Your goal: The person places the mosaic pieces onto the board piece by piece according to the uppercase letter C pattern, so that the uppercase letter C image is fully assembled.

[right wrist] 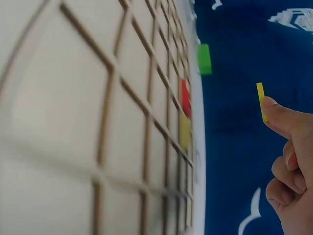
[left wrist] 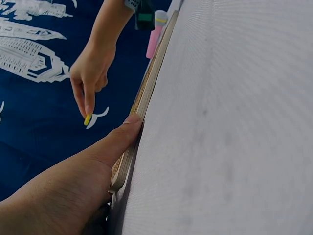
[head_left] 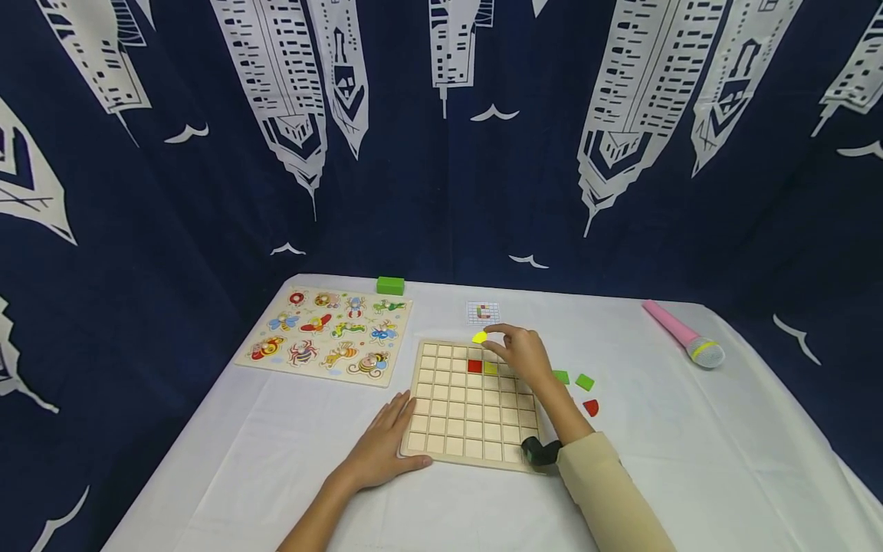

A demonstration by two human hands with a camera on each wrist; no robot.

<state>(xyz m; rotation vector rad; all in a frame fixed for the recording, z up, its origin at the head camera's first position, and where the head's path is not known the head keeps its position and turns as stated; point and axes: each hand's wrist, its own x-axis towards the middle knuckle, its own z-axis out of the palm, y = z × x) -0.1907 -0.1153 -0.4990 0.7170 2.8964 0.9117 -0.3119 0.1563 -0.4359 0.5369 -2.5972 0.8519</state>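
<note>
One yellow tile (head_left: 479, 337) pinched in right hand (head_left: 527, 357)

Thumb and fingertips closed on tile, raised by far edge of wooden grid board (head_left: 448, 408). Left hand (head_left: 378, 451): fingers fairly straight, touching board's near-left corner. Red square (head_left: 474, 366), yellow square (head_left: 490, 369) side by side in far cells. Right: green tiles (head_left: 585, 382), red quarter-round tile (head_left: 591, 408). Left: bug puzzle (head_left: 400, 323). Far right: pink microphone (head_left: 676, 326).

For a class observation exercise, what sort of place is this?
Probably a tabletop play or learning area: a gridded wooden board and a cartoon insect board lie on a white-covered table.
</note>
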